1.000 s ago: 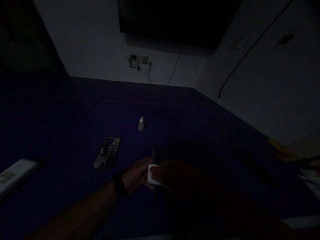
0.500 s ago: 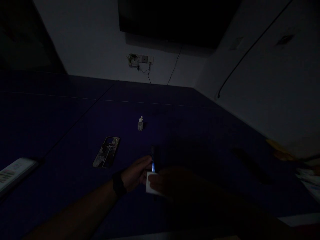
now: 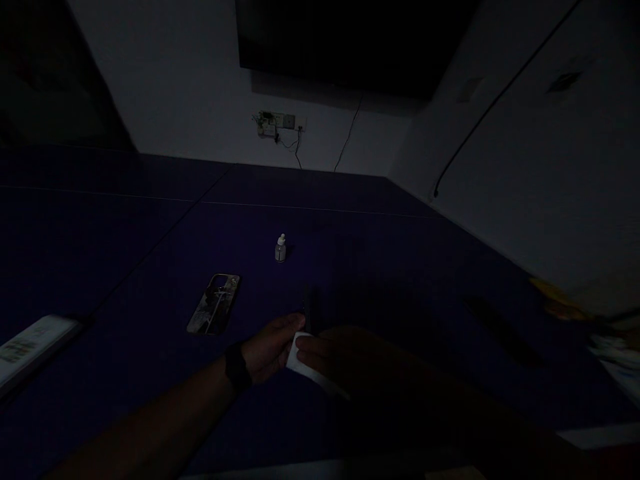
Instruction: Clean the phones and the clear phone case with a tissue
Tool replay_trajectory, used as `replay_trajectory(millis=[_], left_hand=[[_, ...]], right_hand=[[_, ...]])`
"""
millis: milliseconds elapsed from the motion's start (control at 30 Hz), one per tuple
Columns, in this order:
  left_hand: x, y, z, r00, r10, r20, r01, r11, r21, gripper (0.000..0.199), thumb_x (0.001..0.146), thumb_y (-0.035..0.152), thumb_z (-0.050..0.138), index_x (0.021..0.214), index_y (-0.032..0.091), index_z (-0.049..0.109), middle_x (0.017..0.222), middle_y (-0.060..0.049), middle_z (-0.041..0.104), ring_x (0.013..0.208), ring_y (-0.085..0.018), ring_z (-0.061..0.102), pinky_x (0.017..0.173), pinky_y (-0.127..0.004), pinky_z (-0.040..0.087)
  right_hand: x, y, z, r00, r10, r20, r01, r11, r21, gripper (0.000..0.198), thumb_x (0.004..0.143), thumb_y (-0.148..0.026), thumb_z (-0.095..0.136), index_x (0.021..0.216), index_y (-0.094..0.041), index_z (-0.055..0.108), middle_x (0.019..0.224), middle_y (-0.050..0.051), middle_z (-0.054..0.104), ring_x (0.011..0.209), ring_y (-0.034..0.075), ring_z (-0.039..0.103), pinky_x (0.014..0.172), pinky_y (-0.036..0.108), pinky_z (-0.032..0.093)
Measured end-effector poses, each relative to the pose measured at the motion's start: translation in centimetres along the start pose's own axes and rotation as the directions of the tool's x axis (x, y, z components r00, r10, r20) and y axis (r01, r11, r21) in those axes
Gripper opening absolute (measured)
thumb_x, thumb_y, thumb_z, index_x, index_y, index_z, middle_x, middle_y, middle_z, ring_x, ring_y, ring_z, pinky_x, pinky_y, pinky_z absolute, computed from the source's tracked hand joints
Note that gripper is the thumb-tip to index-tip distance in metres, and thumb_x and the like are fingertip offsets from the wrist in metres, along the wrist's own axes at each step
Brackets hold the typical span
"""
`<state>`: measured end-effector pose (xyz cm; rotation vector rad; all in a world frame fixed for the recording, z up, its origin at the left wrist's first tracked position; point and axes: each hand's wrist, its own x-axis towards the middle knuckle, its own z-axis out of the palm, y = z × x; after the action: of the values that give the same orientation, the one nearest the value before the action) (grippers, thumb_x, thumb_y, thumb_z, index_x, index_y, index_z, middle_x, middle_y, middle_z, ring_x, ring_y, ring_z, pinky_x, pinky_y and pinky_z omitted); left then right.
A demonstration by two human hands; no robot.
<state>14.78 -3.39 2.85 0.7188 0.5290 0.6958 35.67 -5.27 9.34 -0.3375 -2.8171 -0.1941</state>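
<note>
My left hand [image 3: 273,347], with a dark band on its wrist, grips a thin dark phone [image 3: 307,312] turned edge-on to me. Fingers of my right hand [image 3: 345,353] press a white cloth or tissue [image 3: 296,359] against the phone's near end; most of this hand is lost in shadow. To the left, a phone case [image 3: 215,305] with a dark picture and a camera cutout lies flat on the purple-blue surface [image 3: 150,280]. Beyond the hands stands a small clear bottle [image 3: 281,251] with a white cap, upright.
A white box [image 3: 35,347] with printing sits at the left edge. On the right lie a long dark object [image 3: 503,331], hard to make out, and something yellow [image 3: 557,301] by the wall. Sockets with cables [image 3: 280,122] are below a large dark screen [image 3: 340,40]. The room is dim.
The right hand and white cloth have shifted slightly up along the phone, and more of the cloth trails below. The bright glint on the phone is gone.
</note>
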Motion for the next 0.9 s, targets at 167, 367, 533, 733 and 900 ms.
replay_trajectory(millis=[167, 367, 533, 733, 900], left_hand=[[0.2, -0.1, -0.1, 1.0, -0.002, -0.026, 0.0, 0.998, -0.058, 0.043, 0.074, 0.047, 0.085, 0.079, 0.013, 0.059, 0.066, 0.005, 0.051, 0.053, -0.004, 0.049, 0.052, -0.015, 0.043], [0.2, -0.4, -0.1, 1.0, -0.018, -0.018, 0.018, 1.0, -0.022, 0.044, 0.078, 0.051, 0.081, 0.089, 0.013, 0.062, 0.076, 0.0, 0.063, 0.062, -0.009, 0.061, 0.061, -0.02, 0.053], [0.1, -0.6, -0.5, 0.998, -0.025, 0.062, 0.012, 0.977, 0.212, 0.06, 0.074, 0.069, 0.073, 0.095, 0.015, 0.057, 0.082, -0.004, 0.066, 0.067, -0.017, 0.067, 0.065, -0.032, 0.056], [-0.3, 0.0, -0.6, 0.896, 0.443, 0.006, -0.306, 0.608, 0.733, 0.076, 0.054, 0.04, 0.096, 0.113, 0.02, 0.053, 0.111, -0.007, 0.062, 0.103, -0.026, 0.061, 0.088, -0.038, 0.051], [-0.2, -0.2, -0.9, 0.845, 0.503, 0.183, -0.426, 0.426, 0.798, 0.081, 0.063, 0.042, 0.09, 0.132, 0.021, 0.053, 0.132, -0.012, 0.06, 0.122, -0.033, 0.056, 0.106, -0.045, 0.042]], right_hand=[[-0.5, 0.7, 1.2, 0.997, 0.06, -0.056, -0.059, 0.998, 0.02, 0.039, 0.099, -0.015, 0.044, 0.138, -0.011, 0.048, 0.125, 0.015, 0.067, 0.114, 0.019, 0.063, 0.096, 0.033, 0.052], [-0.2, 1.3, 1.7, 0.983, 0.135, -0.125, -0.108, 0.974, 0.201, 0.051, 0.093, -0.021, 0.055, 0.142, -0.015, 0.044, 0.128, 0.015, 0.065, 0.118, 0.023, 0.061, 0.099, 0.037, 0.05], [0.8, 2.4, 0.2, 0.913, 0.298, -0.279, -0.222, 0.936, 0.273, 0.078, 0.075, -0.046, 0.074, 0.139, -0.015, 0.042, 0.124, 0.017, 0.063, 0.113, 0.031, 0.061, 0.096, 0.044, 0.051], [1.4, 2.3, -1.3, 0.793, 0.545, -0.273, -0.364, 0.782, 0.506, 0.073, 0.064, -0.036, 0.082, 0.129, -0.02, 0.052, 0.115, 0.013, 0.066, 0.101, 0.028, 0.067, 0.086, 0.039, 0.055], [1.6, 1.3, -0.5, 0.796, 0.579, -0.179, -0.327, 0.659, 0.677, 0.073, 0.063, -0.041, 0.083, 0.128, -0.022, 0.055, 0.117, 0.011, 0.068, 0.104, 0.029, 0.068, 0.09, 0.041, 0.054]])
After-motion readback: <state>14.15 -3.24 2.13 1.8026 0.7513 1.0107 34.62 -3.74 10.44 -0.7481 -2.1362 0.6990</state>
